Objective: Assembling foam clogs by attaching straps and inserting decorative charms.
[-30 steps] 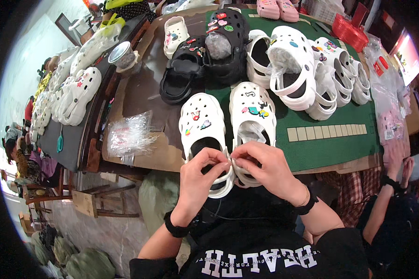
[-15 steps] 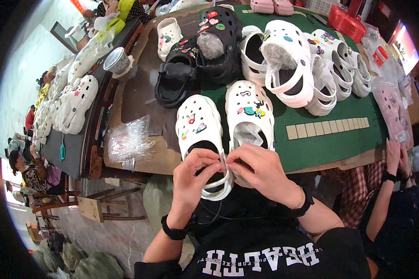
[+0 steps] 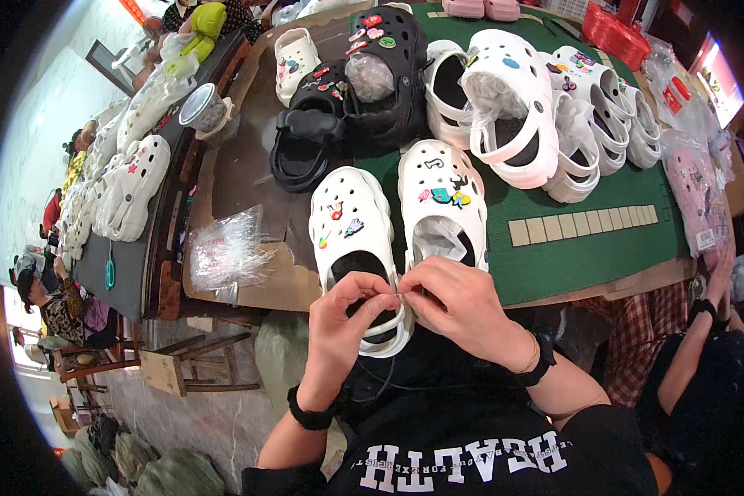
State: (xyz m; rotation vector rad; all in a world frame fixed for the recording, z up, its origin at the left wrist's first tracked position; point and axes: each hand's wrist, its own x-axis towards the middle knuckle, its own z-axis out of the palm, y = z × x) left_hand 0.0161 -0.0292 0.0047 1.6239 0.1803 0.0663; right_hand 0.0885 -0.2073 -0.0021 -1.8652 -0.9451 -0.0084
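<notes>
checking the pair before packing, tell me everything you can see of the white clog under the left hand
The white clog looks like moulded foam with a chunky, wavy sole. It lies toe away from the person on the brown table edge, beside its mate. Small coloured charms sit on its upper. The left hand and right hand pinch at its heel strap, which overhangs the edge.

Bare green felt on the counter [image 3: 587, 264] lies open right of the two white clogs [image 3: 397, 231], broken only by a row of tiles [image 3: 583, 225]. Behind, clustered white clogs [image 3: 546, 107] and black clogs [image 3: 347, 99] block the far side; a plastic bag [image 3: 223, 252] occupies the near left edge.
</notes>
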